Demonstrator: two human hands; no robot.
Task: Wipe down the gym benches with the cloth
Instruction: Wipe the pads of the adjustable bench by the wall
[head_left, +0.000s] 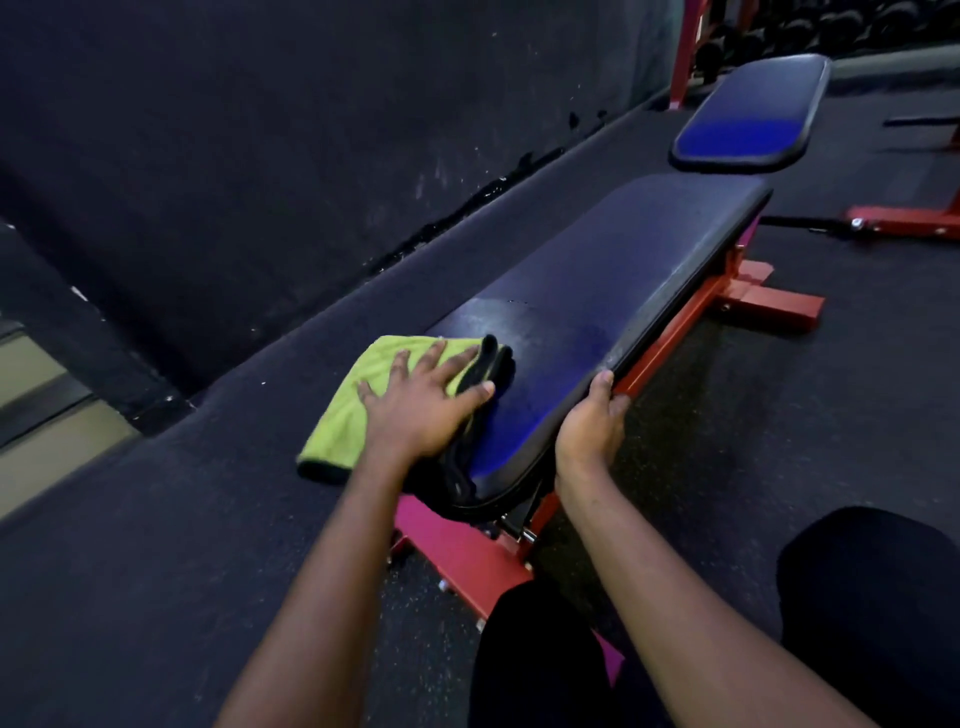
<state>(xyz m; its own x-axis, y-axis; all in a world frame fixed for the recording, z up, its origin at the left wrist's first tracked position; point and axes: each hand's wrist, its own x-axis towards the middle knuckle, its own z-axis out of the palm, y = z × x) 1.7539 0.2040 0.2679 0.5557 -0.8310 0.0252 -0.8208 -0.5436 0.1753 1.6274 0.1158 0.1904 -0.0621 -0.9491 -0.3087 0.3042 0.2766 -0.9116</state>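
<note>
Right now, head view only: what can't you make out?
Right hand fingertips: tucked under the near bench pad edge.
Green cloth: middle covered by the flat left hand; whether the black fold belongs to it is unclear.
Far bench: its frame is hidden behind its pad.
Dumbbells: dark, blurred, cut off by the top edge.
</note>
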